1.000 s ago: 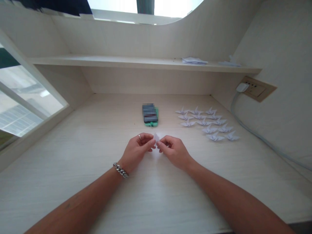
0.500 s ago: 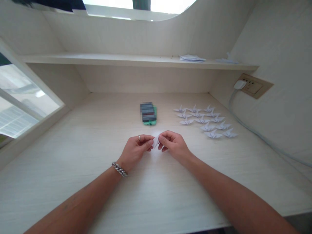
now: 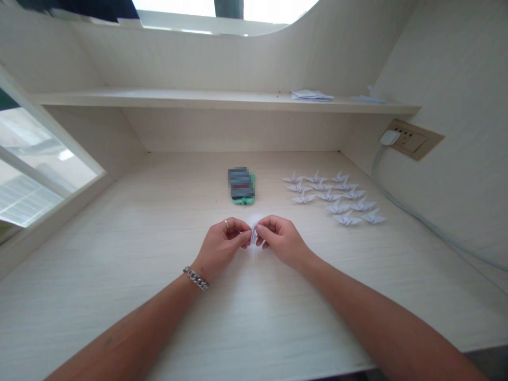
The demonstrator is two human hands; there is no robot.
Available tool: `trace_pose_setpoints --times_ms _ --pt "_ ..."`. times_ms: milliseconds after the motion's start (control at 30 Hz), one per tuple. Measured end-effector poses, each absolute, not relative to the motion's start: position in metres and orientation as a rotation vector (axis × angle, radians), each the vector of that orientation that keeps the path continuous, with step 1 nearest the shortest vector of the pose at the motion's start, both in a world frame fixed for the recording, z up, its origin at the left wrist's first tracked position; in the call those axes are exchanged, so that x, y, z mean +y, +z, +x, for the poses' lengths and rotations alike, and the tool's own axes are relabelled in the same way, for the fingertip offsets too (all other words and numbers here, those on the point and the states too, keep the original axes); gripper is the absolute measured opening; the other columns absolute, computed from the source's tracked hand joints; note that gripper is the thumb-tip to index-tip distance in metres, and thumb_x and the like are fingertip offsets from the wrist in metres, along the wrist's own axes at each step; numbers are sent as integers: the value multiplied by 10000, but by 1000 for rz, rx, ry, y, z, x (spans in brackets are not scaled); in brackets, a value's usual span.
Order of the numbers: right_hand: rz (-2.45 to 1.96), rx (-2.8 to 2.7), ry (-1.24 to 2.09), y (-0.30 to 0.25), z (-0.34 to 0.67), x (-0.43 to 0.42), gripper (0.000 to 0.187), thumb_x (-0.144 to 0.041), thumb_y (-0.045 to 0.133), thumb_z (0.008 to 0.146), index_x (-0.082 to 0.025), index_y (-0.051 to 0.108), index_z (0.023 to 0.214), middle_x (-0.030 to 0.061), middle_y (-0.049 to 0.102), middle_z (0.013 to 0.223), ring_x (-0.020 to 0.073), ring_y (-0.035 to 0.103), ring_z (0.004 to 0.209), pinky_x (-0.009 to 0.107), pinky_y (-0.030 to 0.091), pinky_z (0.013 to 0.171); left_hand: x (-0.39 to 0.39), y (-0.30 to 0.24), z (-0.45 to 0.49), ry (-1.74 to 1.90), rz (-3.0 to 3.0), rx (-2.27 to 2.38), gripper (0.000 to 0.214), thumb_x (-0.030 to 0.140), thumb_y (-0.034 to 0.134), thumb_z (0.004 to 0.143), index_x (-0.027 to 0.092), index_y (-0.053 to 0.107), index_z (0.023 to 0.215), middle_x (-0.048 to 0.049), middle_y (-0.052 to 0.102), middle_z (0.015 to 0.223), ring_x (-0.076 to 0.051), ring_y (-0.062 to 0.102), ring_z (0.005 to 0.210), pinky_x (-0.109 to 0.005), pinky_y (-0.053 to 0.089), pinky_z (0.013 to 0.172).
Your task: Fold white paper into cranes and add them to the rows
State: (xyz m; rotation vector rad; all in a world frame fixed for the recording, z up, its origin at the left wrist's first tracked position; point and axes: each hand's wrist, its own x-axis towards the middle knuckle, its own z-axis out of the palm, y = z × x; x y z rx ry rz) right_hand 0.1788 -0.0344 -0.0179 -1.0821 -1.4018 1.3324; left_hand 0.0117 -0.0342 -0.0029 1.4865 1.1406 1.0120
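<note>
A small piece of folded white paper is pinched between my two hands above the pale desk. My left hand, with a ring and a chain bracelet at the wrist, grips its left side between thumb and fingers. On the other side, the thumb and fingers of my right hand close on the paper's right edge. Fingertips partly cover the folds. To the right, several folded white paper cranes stand in rows on the desk.
Beyond my hands lies a green-edged object with a blurred dark top. A shelf crosses the back, bearing a stack of white paper. At the right wall, a cable runs from a plug in the socket.
The folded paper has turned and now looks narrower between my fingertips. My right fingers have shifted slightly left, closer to the left ones. The cranes stay where they were.
</note>
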Motion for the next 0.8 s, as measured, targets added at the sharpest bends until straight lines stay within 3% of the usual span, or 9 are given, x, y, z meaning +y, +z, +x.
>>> trace_pose_setpoints --times_ms 200,800 --pt "-1121 -1536 1154 -17 179 -38 169 -322 584 844 -161 625 808 16 653 699 130 616 653 250 476 617 -38 1 14 993 1475 1128 270 422 694 750 165 635 694 -24 664 640 -142 610 613 -263 508 630" --pt "-1152 -1573 1011 -17 178 -39 165 -298 576 850 -162 643 788 26 667 718 137 612 669 254 473 637 -35 -5 11 1049 1476 1207 235 371 656 789 145 632 728 -28 671 653 -150 637 626 -269 516 633"
